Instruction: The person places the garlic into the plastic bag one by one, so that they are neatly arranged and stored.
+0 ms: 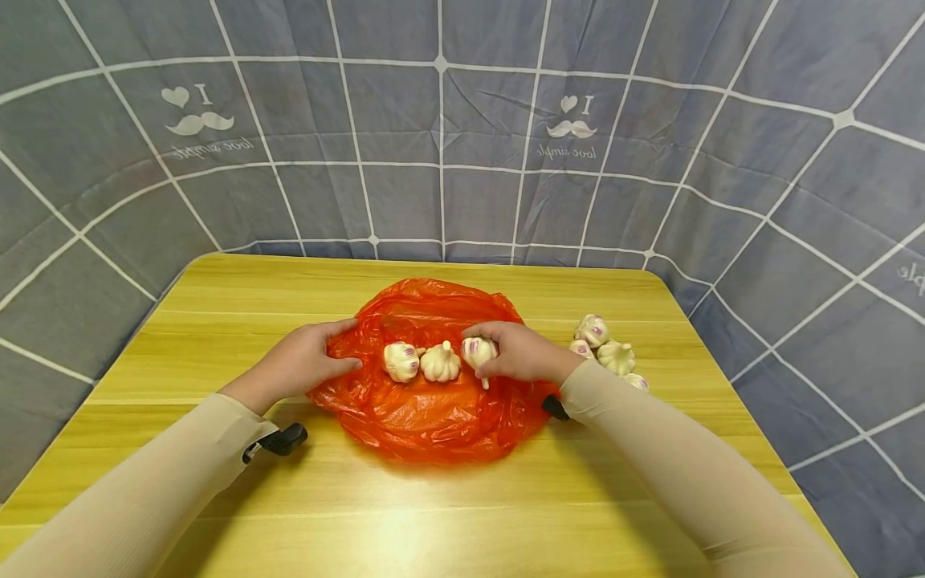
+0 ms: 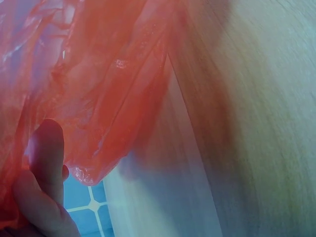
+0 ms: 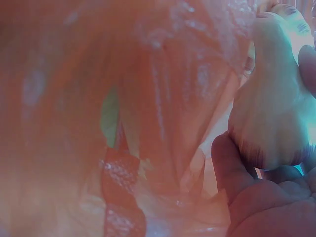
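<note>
A red plastic bag [image 1: 426, 417] lies spread on the table with its mouth open. Two garlic bulbs, a left one [image 1: 401, 361] and a middle one [image 1: 441, 363], sit side by side on it. My right hand [image 1: 516, 352] holds a third garlic bulb [image 1: 478, 353] just right of them, between thumb and fingers. In the right wrist view that bulb [image 3: 271, 113] shows its stem upward and purple streaks by the fingers. At the bag's left edge, my left hand [image 1: 307, 365] grips the thin film; in the left wrist view its fingers [image 2: 47, 158] are against the bag's folds.
Several more garlic bulbs [image 1: 616, 357] lie in a group on the table's right side, partly behind the right forearm. The wooden table [image 1: 347, 514] reaches back to a grey checked cloth [image 1: 477, 201] that hangs around it.
</note>
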Action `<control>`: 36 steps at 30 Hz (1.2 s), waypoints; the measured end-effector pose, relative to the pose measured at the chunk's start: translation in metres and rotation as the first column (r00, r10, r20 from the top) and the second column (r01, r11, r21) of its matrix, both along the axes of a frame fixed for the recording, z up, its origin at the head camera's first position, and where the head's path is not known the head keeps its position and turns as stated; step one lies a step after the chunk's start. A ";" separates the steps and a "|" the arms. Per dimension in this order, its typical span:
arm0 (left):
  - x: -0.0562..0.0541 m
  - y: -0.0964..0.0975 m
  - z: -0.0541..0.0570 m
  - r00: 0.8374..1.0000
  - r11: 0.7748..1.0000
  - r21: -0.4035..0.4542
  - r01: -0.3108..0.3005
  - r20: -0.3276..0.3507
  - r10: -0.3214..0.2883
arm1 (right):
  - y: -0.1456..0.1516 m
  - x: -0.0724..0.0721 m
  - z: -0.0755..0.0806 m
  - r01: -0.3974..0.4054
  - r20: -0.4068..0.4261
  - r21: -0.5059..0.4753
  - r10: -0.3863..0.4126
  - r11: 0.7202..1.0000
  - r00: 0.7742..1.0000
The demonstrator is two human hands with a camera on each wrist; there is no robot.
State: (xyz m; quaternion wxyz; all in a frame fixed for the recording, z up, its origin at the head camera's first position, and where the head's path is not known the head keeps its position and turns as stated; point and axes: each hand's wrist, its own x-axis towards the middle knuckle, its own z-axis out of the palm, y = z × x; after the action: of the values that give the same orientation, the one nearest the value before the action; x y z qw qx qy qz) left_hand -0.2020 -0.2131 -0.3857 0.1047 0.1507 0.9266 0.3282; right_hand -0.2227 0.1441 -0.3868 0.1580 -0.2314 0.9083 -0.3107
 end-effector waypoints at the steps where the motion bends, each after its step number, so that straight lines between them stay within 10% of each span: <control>1: 0.000 0.000 0.000 1.000 1.000 0.000 -0.001 0.002 0.001 | 0.000 -0.001 -0.001 0.000 -0.003 0.002 0.000 1.000 1.000; 36: -0.006 0.006 -0.004 0.999 1.000 0.014 -0.020 0.033 0.019 | 0.003 -0.011 -0.008 -0.020 -0.030 0.105 0.023 0.994 0.999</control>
State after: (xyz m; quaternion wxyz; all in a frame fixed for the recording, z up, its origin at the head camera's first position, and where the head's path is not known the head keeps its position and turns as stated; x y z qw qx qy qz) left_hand -0.2077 -0.2072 -0.3896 0.1156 0.1369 0.9238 0.3383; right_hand -0.2337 0.1474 -0.3946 0.1592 -0.2372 0.9231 -0.2575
